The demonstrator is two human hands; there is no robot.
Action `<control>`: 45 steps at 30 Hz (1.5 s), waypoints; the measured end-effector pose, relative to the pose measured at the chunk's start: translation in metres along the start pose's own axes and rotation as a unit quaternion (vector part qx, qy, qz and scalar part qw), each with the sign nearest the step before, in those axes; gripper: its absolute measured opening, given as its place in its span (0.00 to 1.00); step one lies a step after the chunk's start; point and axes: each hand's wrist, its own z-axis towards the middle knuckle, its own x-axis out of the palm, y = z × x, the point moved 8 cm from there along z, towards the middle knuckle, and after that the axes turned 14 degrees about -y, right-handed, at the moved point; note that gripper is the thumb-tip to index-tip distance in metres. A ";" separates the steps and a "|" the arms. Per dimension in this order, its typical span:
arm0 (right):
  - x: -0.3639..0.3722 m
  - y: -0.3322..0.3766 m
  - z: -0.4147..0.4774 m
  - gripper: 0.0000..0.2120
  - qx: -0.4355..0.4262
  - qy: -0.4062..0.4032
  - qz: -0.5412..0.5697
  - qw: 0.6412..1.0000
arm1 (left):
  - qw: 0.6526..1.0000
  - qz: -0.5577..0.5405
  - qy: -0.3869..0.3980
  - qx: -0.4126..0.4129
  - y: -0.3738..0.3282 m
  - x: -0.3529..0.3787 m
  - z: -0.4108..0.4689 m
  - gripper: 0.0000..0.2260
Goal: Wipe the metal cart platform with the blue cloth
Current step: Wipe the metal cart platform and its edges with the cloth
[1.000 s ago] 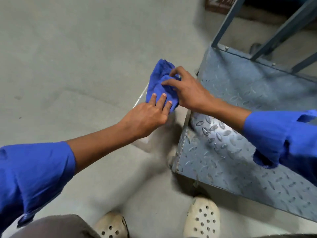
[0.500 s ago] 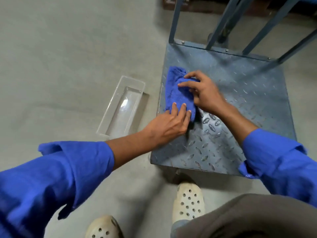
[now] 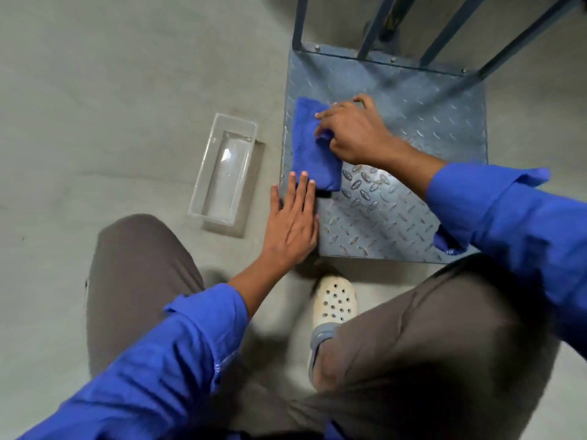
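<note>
The blue cloth (image 3: 309, 147) lies folded on the left part of the grey tread-plate cart platform (image 3: 413, 122). My right hand (image 3: 352, 131) rests on the cloth's right side, fingers curled into its fabric. My left hand (image 3: 293, 223) lies flat on the platform's near left corner, fingers spread, with the fingertips touching the cloth's near edge.
A clear plastic tray (image 3: 224, 169) sits on the concrete floor just left of the platform. Grey-blue handle bars (image 3: 457, 23) rise from the platform's far edge. My knees and a white perforated clog (image 3: 333, 303) are close to the near edge.
The cloth went from above the tray onto the platform's left side. My left hand slid back toward me and now lies flat at the corner. I have crouched lower.
</note>
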 end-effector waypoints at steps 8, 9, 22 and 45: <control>0.045 -0.023 -0.028 0.21 0.233 -0.150 0.240 0.930 | 0.999 -0.008 0.037 0.006 0.006 0.017 -0.017 0.32; 0.064 -0.014 -0.026 0.23 0.225 -0.139 0.276 0.924 | 1.000 -0.014 0.028 0.002 0.007 0.018 -0.018 0.33; 0.128 -0.049 -0.017 0.34 0.208 -0.122 0.139 0.961 | 0.998 -0.031 0.015 -0.053 0.028 0.045 0.020 0.38; 0.116 -0.035 0.086 0.27 0.001 -0.096 0.106 0.990 | 0.995 -0.035 0.031 -0.087 0.023 0.052 0.075 0.39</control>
